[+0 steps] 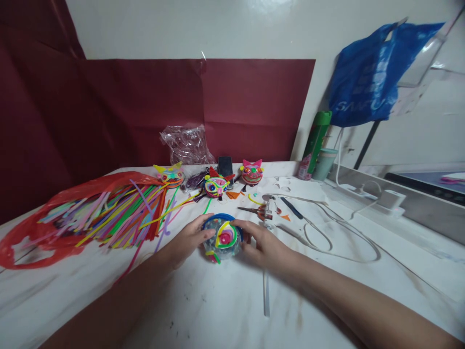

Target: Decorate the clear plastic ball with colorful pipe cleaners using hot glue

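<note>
Round grey piece w/ blue rim (222,237) sits betw. the person's two hands, low-centre over the counter (218,315) (can't tell if it's resting or held just above). L hand (189,242) is at its 9 o'clock, thumb across the front, fingers round the edge; R hand (267,245) at 3 o'clock, fingers curled to the rim. Together they clasp it, eye patch facing the person. Horned figure w/ blue eye (215,187) at 12 o'clock, scissors (254,210) approx. 2, fuzzy sticks (119,213) approx. 10, pale strip (266,295) betw. 4 & 5.
</note>
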### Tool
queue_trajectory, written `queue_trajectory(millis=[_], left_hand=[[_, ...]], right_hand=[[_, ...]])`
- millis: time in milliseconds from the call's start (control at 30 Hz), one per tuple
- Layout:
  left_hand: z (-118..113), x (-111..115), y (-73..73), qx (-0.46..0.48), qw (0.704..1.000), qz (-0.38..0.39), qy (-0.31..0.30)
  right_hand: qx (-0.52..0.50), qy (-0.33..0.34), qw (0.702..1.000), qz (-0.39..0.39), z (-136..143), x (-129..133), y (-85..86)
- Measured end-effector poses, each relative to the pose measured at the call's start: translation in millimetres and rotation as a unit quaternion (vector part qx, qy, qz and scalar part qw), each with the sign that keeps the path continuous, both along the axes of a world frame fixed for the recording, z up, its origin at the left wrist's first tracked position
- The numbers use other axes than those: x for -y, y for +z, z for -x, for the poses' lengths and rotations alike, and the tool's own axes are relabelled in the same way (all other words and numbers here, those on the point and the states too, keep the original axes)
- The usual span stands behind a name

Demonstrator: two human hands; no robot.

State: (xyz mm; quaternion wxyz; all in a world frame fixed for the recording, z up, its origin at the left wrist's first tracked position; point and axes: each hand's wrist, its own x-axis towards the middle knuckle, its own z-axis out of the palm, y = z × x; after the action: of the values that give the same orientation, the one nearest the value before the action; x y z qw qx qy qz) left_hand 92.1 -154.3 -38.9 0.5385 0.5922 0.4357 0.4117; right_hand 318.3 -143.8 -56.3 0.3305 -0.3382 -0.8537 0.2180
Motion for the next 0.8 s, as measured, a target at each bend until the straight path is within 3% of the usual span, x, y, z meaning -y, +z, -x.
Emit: queue_trajectory(millis=[233, 400, 800], left_hand=[[-2.3, -2.4, -5.8, -0.034, 0.999, 0.006, 0.037], [-7.1, -0.7, -2.4, -0.024, 0.998, 0.052, 0.039], [-11.5, 2.5, -1.2, 0.0, 0.996, 0.07, 0.058]], right_hand=[[-0.039, 0.018, 0.996, 0.079, -0.6, 2.6, 2.4], [-0.039, 0.031, 0.991, 0.123, -6.3, -2.7, 3.8], [-0.014, 0.022, 0.999, 0.025, -9.8, -7.1, -0.3]])
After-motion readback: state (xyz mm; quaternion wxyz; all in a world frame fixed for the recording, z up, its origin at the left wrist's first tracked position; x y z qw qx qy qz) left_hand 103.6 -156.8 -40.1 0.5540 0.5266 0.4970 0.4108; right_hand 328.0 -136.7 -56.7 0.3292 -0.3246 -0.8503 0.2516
